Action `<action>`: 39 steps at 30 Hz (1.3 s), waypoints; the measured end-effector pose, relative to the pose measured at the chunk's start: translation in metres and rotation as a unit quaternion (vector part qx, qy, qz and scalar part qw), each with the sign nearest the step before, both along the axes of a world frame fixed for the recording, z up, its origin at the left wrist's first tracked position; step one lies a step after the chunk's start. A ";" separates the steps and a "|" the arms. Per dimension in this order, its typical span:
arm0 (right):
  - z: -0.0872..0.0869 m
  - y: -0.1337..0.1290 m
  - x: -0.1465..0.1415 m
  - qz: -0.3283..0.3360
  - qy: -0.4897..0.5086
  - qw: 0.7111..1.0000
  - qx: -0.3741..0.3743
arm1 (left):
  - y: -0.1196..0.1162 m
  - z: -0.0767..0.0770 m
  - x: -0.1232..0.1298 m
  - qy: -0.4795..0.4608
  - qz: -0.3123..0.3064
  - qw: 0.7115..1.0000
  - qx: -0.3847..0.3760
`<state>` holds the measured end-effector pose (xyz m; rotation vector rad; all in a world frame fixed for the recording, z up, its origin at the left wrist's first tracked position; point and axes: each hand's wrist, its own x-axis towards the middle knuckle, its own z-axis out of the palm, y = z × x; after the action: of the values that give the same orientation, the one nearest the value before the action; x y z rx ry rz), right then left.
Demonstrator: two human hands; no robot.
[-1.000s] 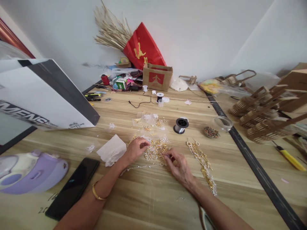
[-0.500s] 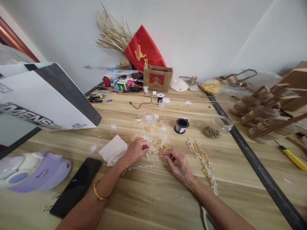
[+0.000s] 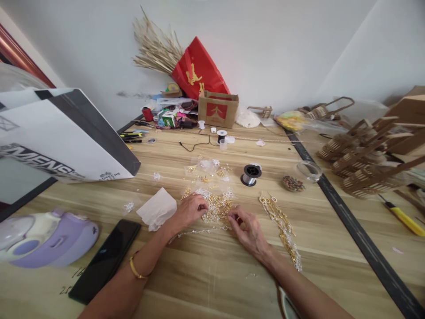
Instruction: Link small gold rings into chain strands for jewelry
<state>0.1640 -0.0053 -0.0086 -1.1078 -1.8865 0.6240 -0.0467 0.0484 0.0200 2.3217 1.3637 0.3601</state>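
A loose pile of small gold and silver charms (image 3: pixel 217 207) lies on the wooden table in the middle of the view. My left hand (image 3: pixel 192 209) is at the pile's left edge, its fingertips pinched among the pieces; what they hold is too small to name. At the lower right edge of the pile, my right hand (image 3: pixel 244 223) pinches something too small to make out. A thin silver chain (image 3: pixel 202 231) with a ring at its right end stretches below the pile, between both hands. Several gold and silver chains (image 3: pixel 282 226) lie right of my right hand.
Left of my hands are a white paper (image 3: pixel 157 209), a black phone (image 3: pixel 105 260) and a purple-and-white bottle (image 3: pixel 56 239). A wire spool (image 3: pixel 251 174), a bowl of beads (image 3: pixel 293 183) and a yellow cutter (image 3: pixel 403 216) lie to the right. A cardboard box (image 3: pixel 218 110) stands behind.
My left hand has shifted very slightly right and down at the pile. My right hand has stayed in nearly the same place.
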 end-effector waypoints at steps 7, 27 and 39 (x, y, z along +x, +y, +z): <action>0.000 0.001 0.000 0.000 -0.003 1.000 -0.006 | 0.000 -0.004 0.002 -0.032 0.021 0.999 0.029; -0.001 0.002 0.000 0.002 0.009 1.000 -0.012 | 0.006 -0.015 0.012 -0.090 0.048 0.991 0.084; 0.001 0.001 0.000 0.005 0.001 1.000 0.010 | 0.027 -0.014 0.021 0.005 -0.014 0.989 0.147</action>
<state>0.1641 -0.0046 -0.0077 -1.0843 -1.8948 0.6101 -0.0253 0.0754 0.0062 2.5783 1.3582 0.5763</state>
